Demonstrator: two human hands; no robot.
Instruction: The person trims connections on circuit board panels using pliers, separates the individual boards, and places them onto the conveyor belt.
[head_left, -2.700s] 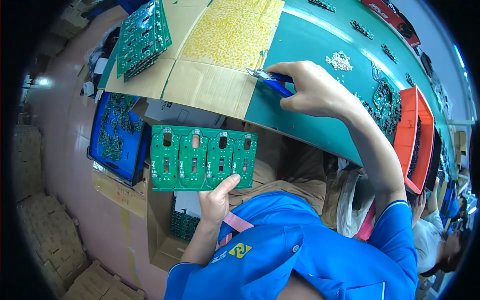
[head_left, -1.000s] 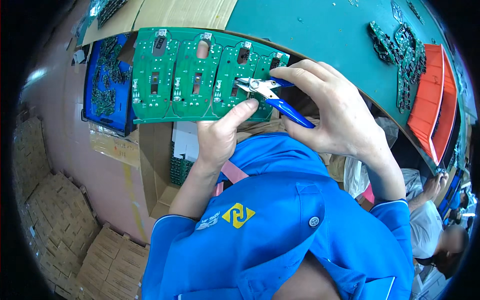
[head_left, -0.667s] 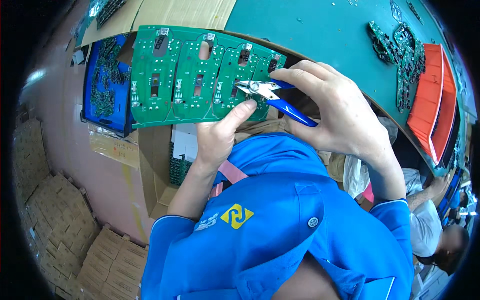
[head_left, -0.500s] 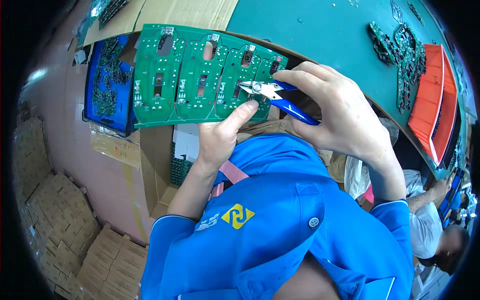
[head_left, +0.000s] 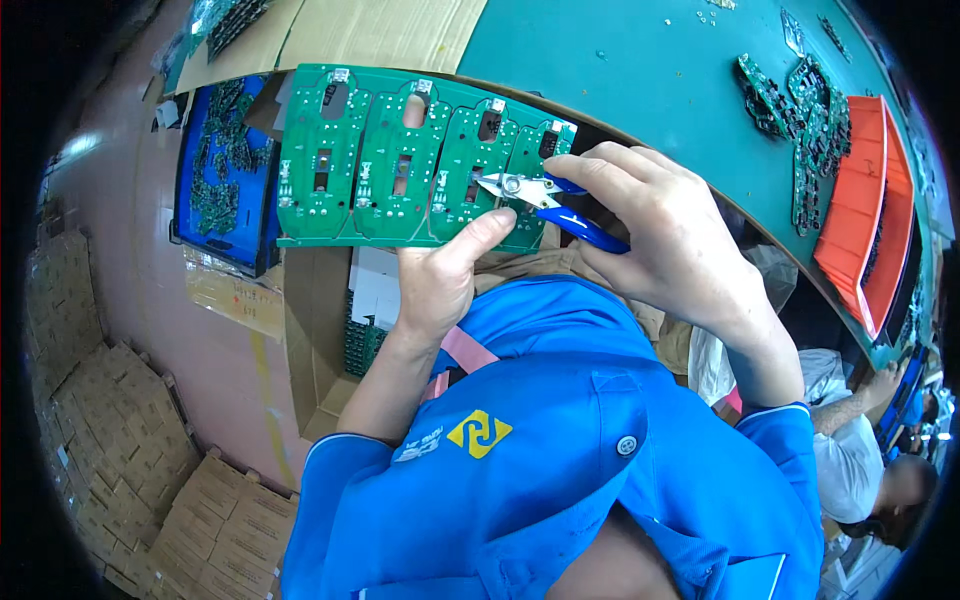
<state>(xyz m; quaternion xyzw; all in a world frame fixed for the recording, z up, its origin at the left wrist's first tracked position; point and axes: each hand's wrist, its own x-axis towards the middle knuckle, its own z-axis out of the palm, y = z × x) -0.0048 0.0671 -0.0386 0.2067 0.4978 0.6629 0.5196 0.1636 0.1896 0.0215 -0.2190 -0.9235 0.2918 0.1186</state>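
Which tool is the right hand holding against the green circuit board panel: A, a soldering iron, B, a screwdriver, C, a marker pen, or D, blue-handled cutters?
D: the right hand grips small blue-handled cutters with metal tips at the right end of the green panel, which the left hand holds up from below.

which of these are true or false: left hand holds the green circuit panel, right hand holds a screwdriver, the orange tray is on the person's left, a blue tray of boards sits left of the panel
1. The left hand holds the green circuit panel. True.
2. The right hand holds a screwdriver. False: it holds blue-handled cutters, tips at the panel's right end.
3. The orange tray is on the person's left. False: it lies to the right, on the teal table.
4. A blue tray of boards sits left of the panel. True.
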